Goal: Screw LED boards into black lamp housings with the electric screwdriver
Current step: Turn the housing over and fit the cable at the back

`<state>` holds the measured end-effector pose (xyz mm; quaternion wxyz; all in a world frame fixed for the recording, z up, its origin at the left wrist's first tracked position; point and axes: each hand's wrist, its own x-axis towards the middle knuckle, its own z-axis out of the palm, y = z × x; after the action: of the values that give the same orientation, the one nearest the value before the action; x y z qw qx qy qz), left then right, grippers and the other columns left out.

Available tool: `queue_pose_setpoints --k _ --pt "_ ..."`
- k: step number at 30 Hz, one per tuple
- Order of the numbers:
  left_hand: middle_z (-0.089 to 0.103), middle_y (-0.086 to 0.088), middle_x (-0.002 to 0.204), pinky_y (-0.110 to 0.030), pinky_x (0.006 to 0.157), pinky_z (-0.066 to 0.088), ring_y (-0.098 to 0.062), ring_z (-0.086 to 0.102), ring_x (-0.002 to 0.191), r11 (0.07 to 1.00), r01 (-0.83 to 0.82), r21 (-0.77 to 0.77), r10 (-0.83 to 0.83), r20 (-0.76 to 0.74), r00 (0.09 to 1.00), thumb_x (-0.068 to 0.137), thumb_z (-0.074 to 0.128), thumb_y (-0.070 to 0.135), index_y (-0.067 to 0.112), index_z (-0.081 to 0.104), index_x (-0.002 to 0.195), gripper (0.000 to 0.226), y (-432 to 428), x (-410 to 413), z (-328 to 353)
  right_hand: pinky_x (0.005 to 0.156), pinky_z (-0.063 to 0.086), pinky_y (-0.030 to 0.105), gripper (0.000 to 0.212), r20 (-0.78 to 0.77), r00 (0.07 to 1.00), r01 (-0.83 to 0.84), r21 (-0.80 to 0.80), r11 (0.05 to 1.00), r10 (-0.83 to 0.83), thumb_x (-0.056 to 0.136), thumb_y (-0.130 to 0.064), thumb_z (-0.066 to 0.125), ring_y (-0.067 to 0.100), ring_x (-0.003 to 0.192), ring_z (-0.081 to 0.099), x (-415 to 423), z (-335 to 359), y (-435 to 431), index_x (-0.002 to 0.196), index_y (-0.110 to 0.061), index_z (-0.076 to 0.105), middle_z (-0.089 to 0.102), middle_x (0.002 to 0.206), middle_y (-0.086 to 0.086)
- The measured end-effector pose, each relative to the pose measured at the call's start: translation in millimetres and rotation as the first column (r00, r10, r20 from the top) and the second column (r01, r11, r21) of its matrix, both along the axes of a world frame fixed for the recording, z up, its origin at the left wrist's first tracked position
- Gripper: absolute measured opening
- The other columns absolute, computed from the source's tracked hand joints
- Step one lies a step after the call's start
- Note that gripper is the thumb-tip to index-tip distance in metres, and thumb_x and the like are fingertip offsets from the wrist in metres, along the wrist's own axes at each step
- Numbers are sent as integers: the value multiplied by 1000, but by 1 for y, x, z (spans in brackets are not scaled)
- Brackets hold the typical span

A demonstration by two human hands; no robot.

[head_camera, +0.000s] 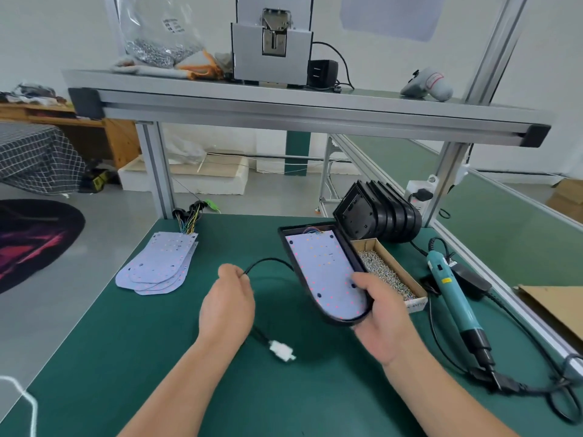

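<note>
Upper shelf: clear bag of metal parts at 11 o'clock, grey machine at 12 o'clock; dark round rug at 9 o'clock

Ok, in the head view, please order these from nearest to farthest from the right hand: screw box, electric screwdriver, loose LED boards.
1. screw box, just beyond the right hand.
2. electric screwdriver, further to the right.
3. loose LED boards, far left.
</note>
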<state>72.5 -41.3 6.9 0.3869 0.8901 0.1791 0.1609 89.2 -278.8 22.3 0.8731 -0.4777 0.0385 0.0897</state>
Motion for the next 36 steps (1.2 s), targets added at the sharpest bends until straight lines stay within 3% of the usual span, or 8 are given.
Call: queue_pose_setpoints --k 2,4,12,15,22,26,29,36 --pt "75 -4 91 -31 50 48 -17 63 58 883 76 -462 -44 79 996 110 46 18 16 52 104 8 -9 -2 3 94 52 45 29 34 998 -53 -119 991 57 75 -14 74 29 96 70 -4 -3 10 104 -9 75 75 108 13" --pt "79 -5 92 -28 48 52 -15 68 59 711 177 -681 -109 142 984 105 51 6 13 59 113 13 -17 -5 2 82 53 37 15 83 983 -134 -270 953 162 74 -22 74 27 91 68 -10 -6 17 88 -17 76 74 98 7" --pt "82 -9 101 -34 61 62 -22 78 78 331 292 -897 -152 255 955 94 39 -16 26 83 99 60 -16 -4 3 95 52 17 25 218 925 -116 -619 777 311 96 -33 57 9 112 69 -20 1 18 112 -43 73 77 118 -11" --pt "81 -11 107 -38 68 64 -25 79 85 269 313 -911 -184 270 945 97 39 -15 23 82 107 58 -15 -4 -1 100 51 23 22 231 911 -112 -658 745 342 107 -25 56 10 116 68 -19 0 11 120 -33 71 76 120 -12" --pt "77 -18 106 -37 62 62 -27 73 77 342 370 -864 -278 283 918 109 51 7 9 73 113 22 -18 1 -5 93 54 26 23 327 922 31 -598 801 208 96 -32 62 8 106 71 -12 16 -9 114 -27 76 78 115 -5" --pt "69 -9 88 -29 50 47 -17 56 60 451 338 -826 -262 240 935 111 55 18 7 63 125 20 -19 3 -7 94 56 28 25 395 918 194 -413 890 -17 92 -22 65 13 110 73 0 35 -40 110 -29 82 79 119 -4" --pt "68 -8 85 -29 49 42 -16 51 59 500 362 -787 -289 242 926 111 53 18 8 64 123 19 -21 2 -9 79 60 27 22 379 899 329 -260 908 -217 97 -9 65 17 95 77 10 50 -76 99 -20 84 81 107 4" --pt "67 -9 85 -29 48 40 -17 49 59 571 388 -723 -330 230 915 110 55 18 9 67 119 18 -21 3 -14 71 64 41 19 257 808 575 -139 807 -531 99 0 57 23 82 77 22 69 -199 96 -6 75 80 93 8"
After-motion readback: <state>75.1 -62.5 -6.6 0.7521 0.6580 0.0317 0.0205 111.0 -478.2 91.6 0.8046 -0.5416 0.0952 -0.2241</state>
